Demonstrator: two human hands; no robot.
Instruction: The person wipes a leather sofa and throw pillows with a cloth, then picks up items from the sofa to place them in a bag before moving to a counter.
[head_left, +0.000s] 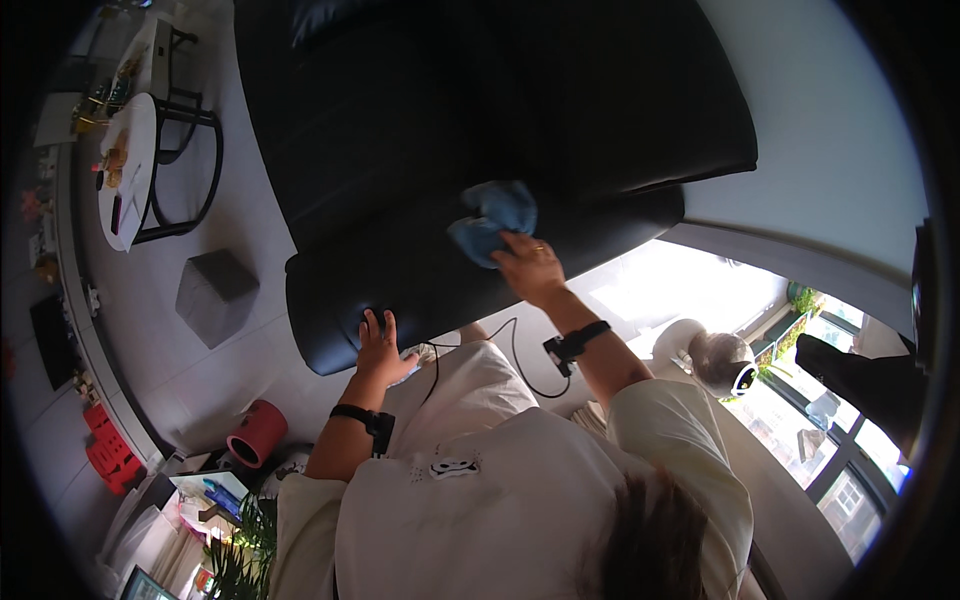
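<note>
A crumpled blue cloth (pixel 503 208) lies against the black sofa (pixel 430 130), at the inner side of its padded armrest (pixel 350 290). My right hand (pixel 530 268) grips the near edge of the cloth, and a ring shows on one finger. Lower and to the left, my left hand (pixel 377 345) rests on the near side of the armrest with its fingers spread and nothing in it. Dark bands with small boxes circle both my wrists, and a thin black cable hangs between them.
A grey cube stool (pixel 217 297) stands left of the sofa, with a round white table (pixel 130 190) beyond it. A red bin (pixel 257 434) is at the lower left. Right of me are a round-headed white appliance (pixel 722 364), a window and a pale wall (pixel 820 130).
</note>
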